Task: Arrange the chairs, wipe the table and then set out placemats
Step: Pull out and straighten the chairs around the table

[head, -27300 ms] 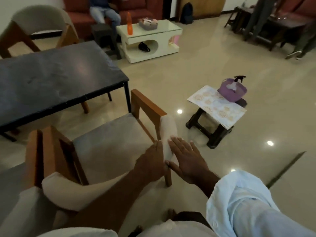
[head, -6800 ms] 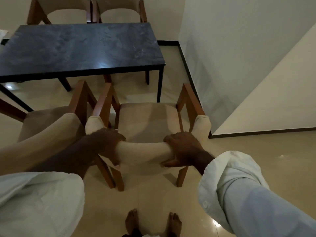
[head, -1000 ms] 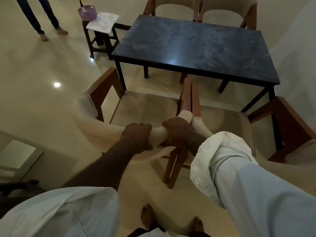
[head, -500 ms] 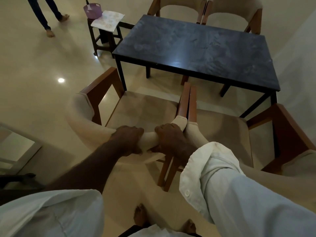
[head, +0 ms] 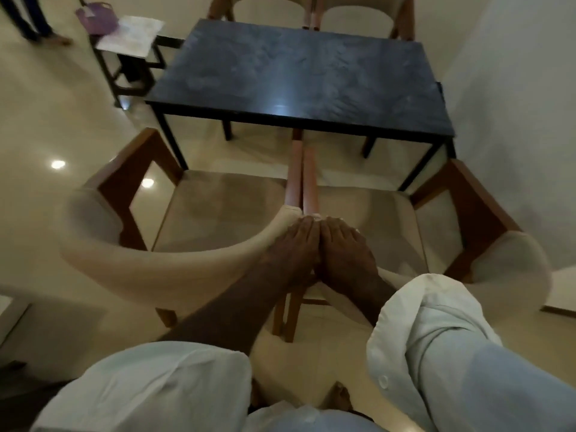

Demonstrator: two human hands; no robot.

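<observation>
Along the near long side of the dark rectangular stone-topped table (head: 296,73), the left hand (head: 293,244) rests on the back of the left cream-padded wooden armchair (head: 218,213) and the right hand (head: 346,251) on the right matching armchair (head: 374,219), the hands touching, the table straight ahead; whether they grip I cannot tell.

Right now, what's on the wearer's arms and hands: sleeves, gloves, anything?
Left hand and right hand are bare: no gloves, rings or watch visible. Pale loose shirt sleeves: left sleeve pushed up high, right sleeve rolled into a thick cuff with a white button.
</observation>
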